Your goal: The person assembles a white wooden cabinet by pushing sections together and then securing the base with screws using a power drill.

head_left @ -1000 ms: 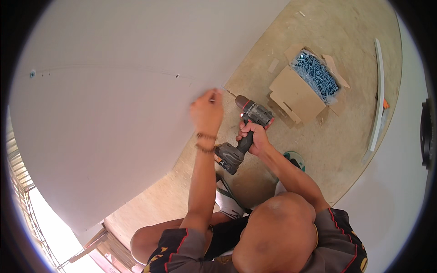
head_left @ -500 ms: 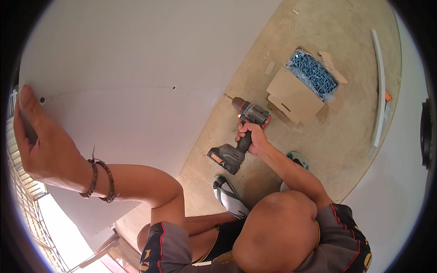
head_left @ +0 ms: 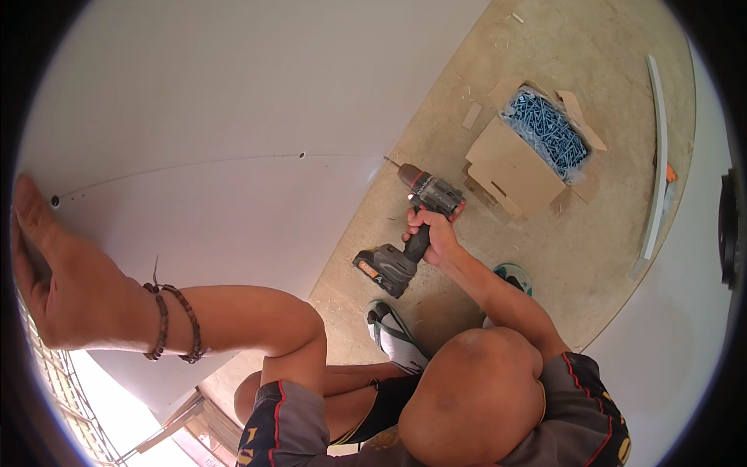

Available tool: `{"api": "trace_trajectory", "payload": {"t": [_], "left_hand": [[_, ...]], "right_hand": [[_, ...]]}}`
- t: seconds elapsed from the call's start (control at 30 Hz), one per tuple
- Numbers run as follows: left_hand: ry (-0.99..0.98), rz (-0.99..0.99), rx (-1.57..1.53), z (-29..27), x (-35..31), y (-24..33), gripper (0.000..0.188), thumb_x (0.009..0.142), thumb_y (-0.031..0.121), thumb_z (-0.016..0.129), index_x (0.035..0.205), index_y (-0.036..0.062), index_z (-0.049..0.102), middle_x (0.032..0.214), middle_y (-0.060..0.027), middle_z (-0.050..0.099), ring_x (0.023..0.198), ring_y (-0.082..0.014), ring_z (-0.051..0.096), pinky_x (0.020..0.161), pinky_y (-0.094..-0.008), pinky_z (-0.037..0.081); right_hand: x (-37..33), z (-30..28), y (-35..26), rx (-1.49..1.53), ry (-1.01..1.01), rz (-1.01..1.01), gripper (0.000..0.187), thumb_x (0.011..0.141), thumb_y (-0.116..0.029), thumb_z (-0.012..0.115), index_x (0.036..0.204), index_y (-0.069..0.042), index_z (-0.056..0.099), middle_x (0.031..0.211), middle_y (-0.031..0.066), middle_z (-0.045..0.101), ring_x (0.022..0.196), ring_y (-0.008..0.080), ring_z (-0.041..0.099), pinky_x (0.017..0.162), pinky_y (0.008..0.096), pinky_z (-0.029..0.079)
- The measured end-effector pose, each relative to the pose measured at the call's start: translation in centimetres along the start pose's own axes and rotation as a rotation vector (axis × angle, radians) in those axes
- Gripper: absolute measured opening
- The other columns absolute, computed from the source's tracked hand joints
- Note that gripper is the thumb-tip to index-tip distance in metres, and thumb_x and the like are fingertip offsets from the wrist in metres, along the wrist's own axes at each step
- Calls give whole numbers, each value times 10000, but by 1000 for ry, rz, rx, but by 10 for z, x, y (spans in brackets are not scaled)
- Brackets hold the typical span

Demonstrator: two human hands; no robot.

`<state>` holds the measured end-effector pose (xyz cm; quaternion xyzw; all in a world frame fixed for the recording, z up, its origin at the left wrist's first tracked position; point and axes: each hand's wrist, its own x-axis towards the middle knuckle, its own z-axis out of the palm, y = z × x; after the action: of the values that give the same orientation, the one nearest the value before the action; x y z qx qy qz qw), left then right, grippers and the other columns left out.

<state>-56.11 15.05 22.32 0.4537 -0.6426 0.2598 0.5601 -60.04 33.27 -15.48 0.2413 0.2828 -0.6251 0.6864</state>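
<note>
So, your right grip (head_left: pixel 436 236) is closed snugly round the handle of the cordless drill (head_left: pixel 428 193), fingers wrapped on the front and no slack that I can see. The drill sits in that grip with its chuck up and to the left, the battery (head_left: pixel 387 268) hanging below your fist. Its thin bit (head_left: pixel 391 161) points at the edge of the big pale grey panel (head_left: pixel 233 226); can't tell if the tip touches or is just beside it.

Your left grip (head_left: pixel 78 292) is way over on the far left by the panel's other edge, pretty wide, thumb spread off the fingers. Can't tell how firmly it presses there, the rim of the view cuts in. A dark round spot (head_left: pixel 55 201) is just beside your thumb, and a thin line (head_left: pixel 194 163) runs from it across the panel past a second spot (head_left: pixel 302 156).

Beyond the drill, an open cardboard box (head_left: pixel 517 167) of bluish screws (head_left: pixel 547 132) sits on the floor (head_left: pixel 607 257), near but apart from your right grip.
</note>
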Motion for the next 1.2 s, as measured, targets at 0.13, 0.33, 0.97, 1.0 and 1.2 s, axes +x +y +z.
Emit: {"api": "trace_trajectory", "payload": {"t": [0.13,0.33,0.97,1.0,1.2], "left_hand": [[-26,101,-55,0,5,-22,418,701,402,854,851,24,756,821,-73,738,624,-139,686,560,-229,587],[-63,-7,-9,-3,-2,-2,393,730,399,834,871,41,757,811,-71,737,616,-134,686,547,-227,582],[-611,252,-885,-9,-132,110,117,811,35,692,927,39,674,862,-85,689,785,-221,665,727,-336,505],[-928,114,-1035,-2,-159,137,164,823,25,697,985,47,694,892,-78,703,777,-181,667,672,-308,534],[-1255,270,-671,82,-317,168,159,841,191,645,897,45,675,894,-146,664,869,-326,645,751,-441,510]], "right_hand": [[-1,7,1,-106,90,-22,153,707,1,586,832,-72,536,710,28,535,599,131,504,592,338,470],[18,-17,10,-130,-34,-75,98,729,-1,609,755,-64,539,723,36,547,642,141,525,600,326,478],[12,-24,-1,-132,-43,-36,249,763,-72,603,1004,-32,653,703,13,525,642,132,526,621,296,473],[17,-30,0,-115,-46,-35,264,758,-72,595,1015,-40,648,736,34,578,655,177,560,646,330,489],[18,-34,28,-14,-243,-198,268,962,-253,569,1156,-69,583,1031,68,655,947,196,627,854,357,509]]}}
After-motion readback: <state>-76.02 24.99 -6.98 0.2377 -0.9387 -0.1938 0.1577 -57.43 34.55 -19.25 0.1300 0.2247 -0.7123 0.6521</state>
